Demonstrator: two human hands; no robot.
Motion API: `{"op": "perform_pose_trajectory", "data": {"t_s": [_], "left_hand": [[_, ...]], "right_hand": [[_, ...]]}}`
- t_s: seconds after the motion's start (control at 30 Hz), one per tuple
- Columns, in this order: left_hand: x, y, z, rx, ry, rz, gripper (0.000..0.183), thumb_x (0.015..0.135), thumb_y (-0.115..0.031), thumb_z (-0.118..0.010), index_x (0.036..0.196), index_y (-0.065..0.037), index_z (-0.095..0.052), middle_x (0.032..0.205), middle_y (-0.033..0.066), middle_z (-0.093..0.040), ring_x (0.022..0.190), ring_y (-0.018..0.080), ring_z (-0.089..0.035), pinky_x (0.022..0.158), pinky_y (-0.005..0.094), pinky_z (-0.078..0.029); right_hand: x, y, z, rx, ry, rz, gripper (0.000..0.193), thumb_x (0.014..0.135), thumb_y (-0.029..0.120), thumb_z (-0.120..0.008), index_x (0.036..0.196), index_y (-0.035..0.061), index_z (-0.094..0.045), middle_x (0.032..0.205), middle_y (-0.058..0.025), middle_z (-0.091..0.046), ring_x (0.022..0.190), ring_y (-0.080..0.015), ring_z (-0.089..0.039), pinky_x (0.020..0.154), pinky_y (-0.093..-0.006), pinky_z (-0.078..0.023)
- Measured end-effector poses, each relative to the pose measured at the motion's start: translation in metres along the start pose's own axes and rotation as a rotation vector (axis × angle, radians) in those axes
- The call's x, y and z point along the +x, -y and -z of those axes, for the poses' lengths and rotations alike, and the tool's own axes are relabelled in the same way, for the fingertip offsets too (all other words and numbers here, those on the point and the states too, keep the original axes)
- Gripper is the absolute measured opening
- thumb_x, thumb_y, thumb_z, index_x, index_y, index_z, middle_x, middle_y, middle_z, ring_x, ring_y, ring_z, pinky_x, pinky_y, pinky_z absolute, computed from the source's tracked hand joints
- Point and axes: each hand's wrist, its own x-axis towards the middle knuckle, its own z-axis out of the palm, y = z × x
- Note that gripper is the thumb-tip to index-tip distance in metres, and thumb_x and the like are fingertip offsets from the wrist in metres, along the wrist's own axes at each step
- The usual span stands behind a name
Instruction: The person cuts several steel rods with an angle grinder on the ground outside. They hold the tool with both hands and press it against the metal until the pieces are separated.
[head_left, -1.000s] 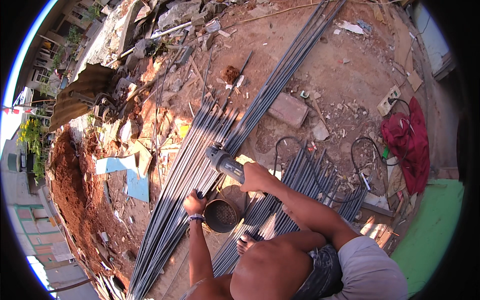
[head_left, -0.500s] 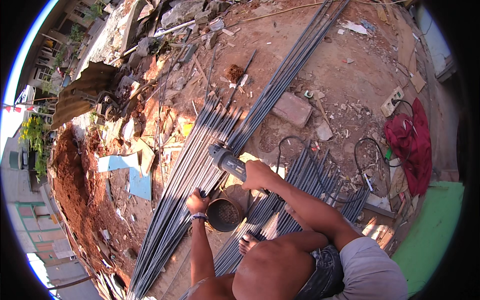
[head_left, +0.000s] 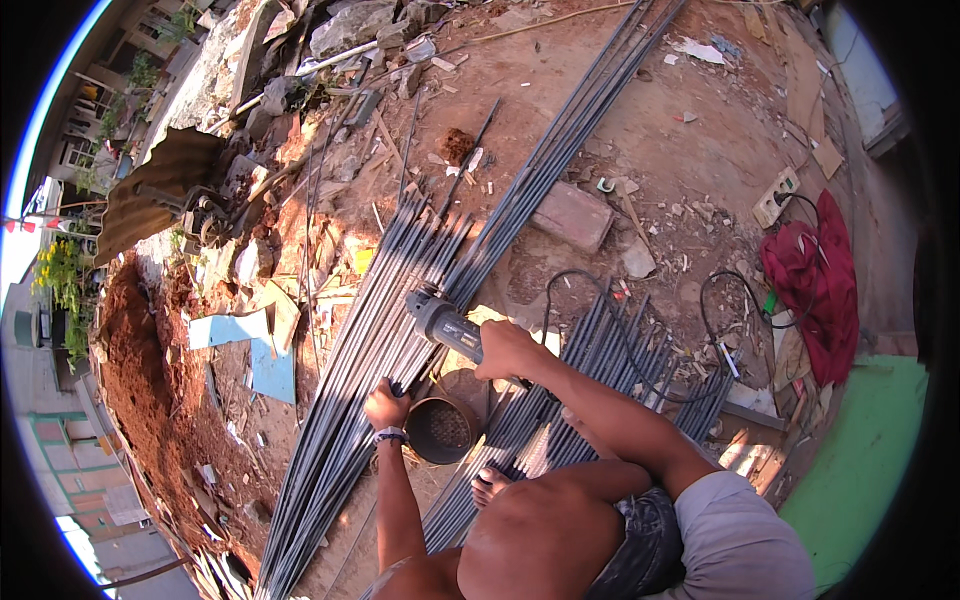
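Note:
My right hand [head_left: 506, 351] is wrapped round the body of a grey angle grinder [head_left: 448, 328]. The grinder's head lies over a long bundle of steel bars [head_left: 352, 400], near the bars that run on to the far right. On the near edge of this bundle my left hand [head_left: 387, 406] is closed round a bar, its thumb pointing away from me. Just right of that hand stands a round metal pan [head_left: 441, 431] with small grainy bits inside. A second stack of shorter bars [head_left: 610, 350] lies to the right, beside my foot [head_left: 489, 487].
A black cord [head_left: 553, 285] loops right toward a socket block [head_left: 776, 198] and a dark red cloth [head_left: 822, 290]. A brick-like block [head_left: 572, 216] sits beyond the bars. Blue sheet pieces [head_left: 272, 368], rubble and a reddish soil heap [head_left: 140, 390] are at left.
The whole view has shifted slightly, so everything sits a little further left. Both hands keep their holds, and the grinder stays over the bars.

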Motion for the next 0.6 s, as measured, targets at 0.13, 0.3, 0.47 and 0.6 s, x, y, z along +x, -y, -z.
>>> {"op": "perform_pose_trajectory", "data": {"t_s": [0.13,0.3,0.47,0.6], "left_hand": [[0.001,0.004,-0.004,0.006,0.000,-0.004,0.025,0.064,-0.023,-0.068,0.079,-0.005,-0.062,0.073,0.0208,-0.068,0.069,0.0392,-0.067,0.066,0.0484,-0.054],[0.000,0.007,-0.011,0.006,-0.088,-0.054,0.026,0.064,-0.023,-0.067,0.082,-0.006,-0.062,0.072,0.0202,-0.067,0.068,0.0395,-0.066,0.065,0.0497,-0.054],[-0.001,0.010,-0.012,-0.026,-0.076,-0.039,0.026,0.063,-0.022,-0.067,0.082,-0.006,-0.062,0.071,0.0204,-0.067,0.067,0.0395,-0.066,0.064,0.0496,-0.054],[0.001,0.005,-0.008,-0.013,-0.027,-0.005,0.026,0.063,-0.022,-0.067,0.081,-0.005,-0.061,0.071,0.0207,-0.067,0.067,0.0397,-0.066,0.064,0.0495,-0.054]], "right_hand": [[-0.003,0.001,0.000,-0.002,-0.002,-0.024,0.043,0.059,0.018,-0.076,0.094,-0.0049,-0.066,0.092,-0.0231,-0.069,0.086,-0.0348,-0.069,0.076,-0.0417,-0.056],[-0.002,-0.009,-0.008,0.018,-0.071,0.038,0.046,0.058,0.020,-0.077,0.091,-0.0083,-0.063,0.086,-0.0246,-0.067,0.079,-0.0361,-0.069,0.071,-0.0427,-0.055],[-0.003,-0.007,-0.006,0.026,-0.033,0.035,0.045,0.058,0.019,-0.077,0.091,-0.0088,-0.063,0.084,-0.0248,-0.067,0.078,-0.0355,-0.069,0.069,-0.0421,-0.055],[-0.001,-0.009,-0.007,0.023,-0.052,0.031,0.045,0.057,0.019,-0.077,0.090,-0.0088,-0.063,0.084,-0.0249,-0.067,0.078,-0.0356,-0.069,0.070,-0.0420,-0.055]]}}
